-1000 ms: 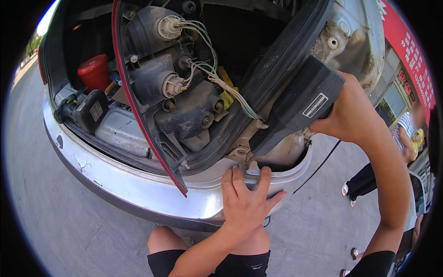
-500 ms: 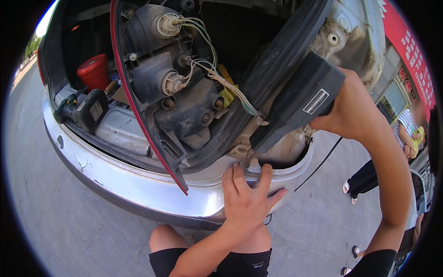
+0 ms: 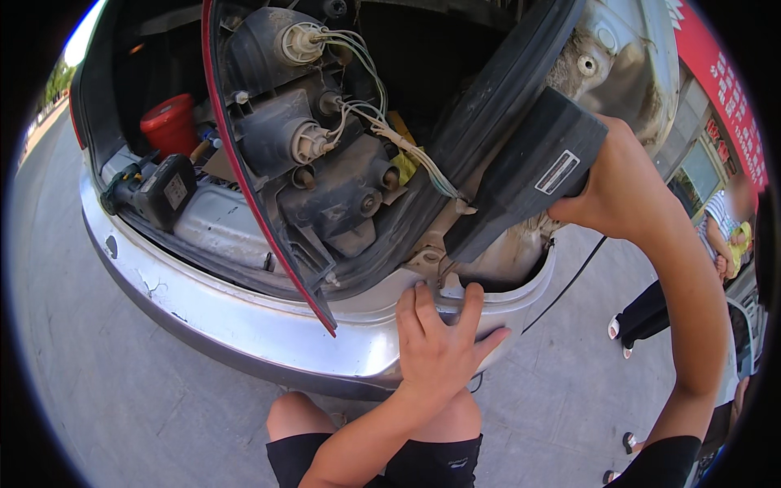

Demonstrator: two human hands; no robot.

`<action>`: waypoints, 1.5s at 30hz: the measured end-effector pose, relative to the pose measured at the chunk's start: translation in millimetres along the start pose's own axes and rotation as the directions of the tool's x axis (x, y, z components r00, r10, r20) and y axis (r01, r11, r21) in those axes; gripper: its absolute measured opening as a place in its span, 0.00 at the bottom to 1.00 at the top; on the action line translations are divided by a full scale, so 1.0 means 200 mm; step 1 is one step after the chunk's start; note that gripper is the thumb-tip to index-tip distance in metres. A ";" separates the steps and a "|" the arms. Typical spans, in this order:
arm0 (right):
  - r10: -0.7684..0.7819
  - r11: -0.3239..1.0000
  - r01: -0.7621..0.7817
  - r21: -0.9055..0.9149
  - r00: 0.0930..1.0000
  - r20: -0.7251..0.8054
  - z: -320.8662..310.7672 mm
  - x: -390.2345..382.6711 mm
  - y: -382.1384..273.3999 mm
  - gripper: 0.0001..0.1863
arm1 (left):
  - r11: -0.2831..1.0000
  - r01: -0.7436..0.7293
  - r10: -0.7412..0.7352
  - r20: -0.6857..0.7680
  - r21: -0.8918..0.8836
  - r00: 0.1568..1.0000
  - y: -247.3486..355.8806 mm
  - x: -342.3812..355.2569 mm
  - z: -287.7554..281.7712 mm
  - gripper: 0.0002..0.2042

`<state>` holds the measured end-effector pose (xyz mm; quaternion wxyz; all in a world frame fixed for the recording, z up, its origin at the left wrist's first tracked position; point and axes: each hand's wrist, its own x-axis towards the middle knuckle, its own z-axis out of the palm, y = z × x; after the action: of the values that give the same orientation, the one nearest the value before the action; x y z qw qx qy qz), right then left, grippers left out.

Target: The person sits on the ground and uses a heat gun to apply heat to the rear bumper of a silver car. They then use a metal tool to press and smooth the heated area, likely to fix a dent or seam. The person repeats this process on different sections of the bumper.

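My left hand [image 3: 439, 346] lies with fingers spread on the silver rear bumper [image 3: 342, 346], below the lamp recess. My right hand [image 3: 610, 183] grips a long black box-like piece [image 3: 525, 175] with a small white label; its exact kind I cannot make out. It slants down to the left in front of the bare body corner, its lower end just above my left fingers. Left of it, a detached tail light [image 3: 313, 175] shows its dark back and red edge. Several thin wires [image 3: 399, 142] run from its bulb sockets to the car body.
A red bucket [image 3: 169, 126] stands inside the open trunk. On the trunk's edge lies a black cordless tool with its battery pack [image 3: 167, 191]. A black cable [image 3: 569, 281] hangs off the bumper corner. At the right, a person in black trousers [image 3: 643, 313] stands on the grey pavement.
The whole view has shifted slightly. Both hands keep their holds, and the lower end of the black piece sits a touch higher over the bumper.
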<state>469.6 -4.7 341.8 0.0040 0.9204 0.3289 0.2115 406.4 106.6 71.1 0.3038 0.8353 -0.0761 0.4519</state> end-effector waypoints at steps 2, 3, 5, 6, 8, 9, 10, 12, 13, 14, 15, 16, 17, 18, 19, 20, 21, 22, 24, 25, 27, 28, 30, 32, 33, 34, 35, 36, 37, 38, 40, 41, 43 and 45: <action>-0.001 1.000 0.001 0.005 1.000 -0.002 0.00 0.00 0.00 0.21 | 1.000 -0.001 0.001 -0.004 0.004 1.000 0.00 -0.01 0.00 0.34; -0.008 1.000 0.009 0.005 1.000 -0.006 0.00 -0.01 0.00 0.21 | 1.000 -0.002 0.002 -0.005 0.001 1.000 0.00 -0.01 0.00 0.34; -0.012 1.000 0.012 0.001 1.000 -0.008 0.00 -0.01 0.01 0.21 | 1.000 -0.002 0.002 -0.002 -0.005 1.000 0.01 -0.01 0.01 0.34; -0.009 1.000 0.009 -0.001 1.000 -0.006 0.00 -0.01 0.00 0.21 | 1.000 -0.001 0.001 -0.001 -0.006 1.000 0.01 -0.01 0.01 0.34; -0.001 1.000 0.001 0.001 1.000 -0.005 0.00 -0.01 0.00 0.21 | 1.000 -0.002 0.002 -0.002 0.000 1.000 0.01 -0.01 0.01 0.34; 0.004 1.000 -0.004 0.004 1.000 -0.005 0.00 -0.01 0.00 0.21 | 1.000 -0.002 0.002 -0.005 0.002 1.000 0.01 -0.01 0.01 0.34; 0.008 1.000 -0.008 0.007 1.000 -0.005 0.00 -0.01 0.00 0.21 | 1.000 -0.002 0.002 -0.004 0.004 1.000 0.01 0.00 0.00 0.34; -0.011 1.000 0.011 -0.003 1.000 -0.007 0.00 -0.01 0.00 0.22 | 1.000 -0.001 0.001 0.000 0.009 1.000 0.00 0.00 0.00 0.34; -0.020 1.000 0.020 -0.007 1.000 -0.008 0.00 -0.01 0.00 0.22 | 1.000 -0.001 0.001 -0.001 0.010 1.000 0.00 -0.01 0.00 0.34; -0.016 1.000 0.016 -0.004 1.000 -0.002 0.00 0.00 0.00 0.22 | 1.000 0.000 0.000 -0.002 0.011 1.000 0.00 -0.01 0.01 0.34; -0.008 1.000 0.008 -0.007 1.000 0.006 0.00 -0.01 0.00 0.22 | 1.000 -0.001 0.001 -0.001 0.005 1.000 0.00 -0.01 0.01 0.34; 0.000 1.000 0.000 -0.010 1.000 0.014 -0.01 -0.01 0.00 0.22 | 1.000 -0.002 0.002 -0.001 0.000 1.000 0.01 -0.01 0.01 0.34; -0.001 1.000 0.002 -0.019 1.000 0.013 -0.01 -0.01 0.00 0.22 | 1.000 -0.002 0.002 -0.001 -0.005 1.000 0.01 -0.01 0.01 0.34; -0.009 1.000 0.009 -0.021 1.000 0.009 -0.01 -0.01 0.01 0.22 | 1.000 -0.002 0.002 -0.002 0.000 1.000 0.01 -0.01 0.01 0.34; -0.016 1.000 0.016 -0.024 1.000 0.006 0.00 -0.01 0.01 0.22 | 1.000 0.000 0.000 -0.003 0.002 1.000 0.01 -0.01 0.01 0.34; -0.023 0.999 0.023 -0.030 1.000 0.003 0.00 -0.01 0.01 0.21 | 1.000 0.002 -0.002 -0.004 0.003 1.000 0.00 -0.01 0.01 0.34; -0.026 0.999 0.026 -0.042 1.000 0.003 0.00 -0.01 0.02 0.21 | 1.000 0.001 -0.001 -0.004 -0.002 1.000 0.00 -0.01 0.01 0.34; -0.028 0.998 0.028 -0.054 1.000 0.002 0.00 -0.01 0.02 0.21 | 1.000 0.002 -0.002 -0.004 -0.006 1.000 0.00 -0.01 0.01 0.34; -0.032 0.998 0.032 -0.048 0.999 0.006 0.00 -0.01 0.03 0.21 | 1.000 0.002 -0.002 -0.004 -0.010 1.000 0.01 -0.01 0.01 0.34; -0.034 0.998 0.035 -0.043 0.999 0.007 0.00 -0.01 0.03 0.21 | 1.000 0.005 -0.005 -0.002 -0.014 1.000 0.01 -0.01 0.01 0.34; -0.047 0.997 0.047 -0.060 0.999 0.002 0.00 -0.01 0.03 0.21 | 1.000 0.011 -0.011 0.002 -0.021 1.000 0.01 -0.01 0.01 0.34; -0.053 0.996 0.053 -0.068 0.999 -0.001 0.01 -0.01 0.04 0.21 | 1.000 0.009 -0.009 -0.001 -0.025 1.000 0.01 -0.01 0.01 0.34; -0.082 0.995 0.081 -0.063 0.997 -0.012 0.01 -0.01 0.05 0.20 | 1.000 0.005 -0.005 -0.008 -0.030 1.000 0.01 -0.01 0.01 0.34; -0.088 0.995 0.087 -0.058 0.996 -0.015 0.01 0.00 0.04 0.20 | 1.000 0.005 -0.005 -0.006 -0.022 1.000 0.01 -0.01 0.01 0.34; -0.074 0.996 0.074 -0.056 0.997 -0.009 0.00 0.00 0.03 0.20 | 1.000 0.005 -0.005 -0.002 -0.020 1.000 0.01 -0.01 0.01 0.34; -0.062 0.997 0.062 -0.053 0.998 -0.003 0.00 0.00 0.03 0.20 | 1.000 0.005 -0.005 0.001 -0.017 1.000 0.01 -0.01 0.01 0.34; -0.077 0.996 0.077 -0.049 0.997 -0.016 0.01 0.00 0.03 0.20 | 1.000 0.005 -0.005 0.004 -0.013 1.000 0.01 0.00 0.00 0.34; -0.092 0.995 0.091 -0.047 0.995 -0.027 0.01 0.00 0.03 0.20 | 1.000 0.006 -0.006 0.005 -0.013 1.000 0.01 0.00 0.01 0.34; -0.108 0.993 0.106 -0.046 0.993 -0.038 0.01 0.00 0.03 0.20 | 1.000 0.004 -0.004 0.005 -0.012 1.000 0.01 0.00 0.01 0.34; -0.106 0.993 0.104 -0.052 0.994 -0.036 0.01 -0.01 0.04 0.20 | 1.000 0.003 -0.003 0.005 -0.011 1.000 0.02 0.00 0.01 0.34; -0.106 0.993 0.104 -0.065 0.994 -0.034 0.01 -0.01 0.04 0.20 | 1.000 0.002 -0.002 0.003 -0.007 1.000 0.02 0.00 0.01 0.34; -0.105 0.993 0.103 -0.058 0.994 -0.033 0.01 -0.01 0.05 0.20 | 1.000 0.002 -0.002 0.004 -0.006 1.000 0.02 0.00 0.01 0.34; -0.103 0.994 0.102 -0.043 0.994 -0.030 0.01 0.00 0.04 0.20 | 1.000 0.001 -0.001 0.002 -0.004 1.000 0.02 0.00 0.01 0.34; -0.107 0.993 0.106 -0.045 0.994 -0.021 0.01 0.00 0.05 0.20 | 1.000 -0.002 0.002 -0.001 -0.003 1.000 0.01 0.00 0.01 0.34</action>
<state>476.1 -11.7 341.8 0.0316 0.8987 0.3727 0.2289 406.6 102.9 70.9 0.3047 0.8345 -0.0774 0.4525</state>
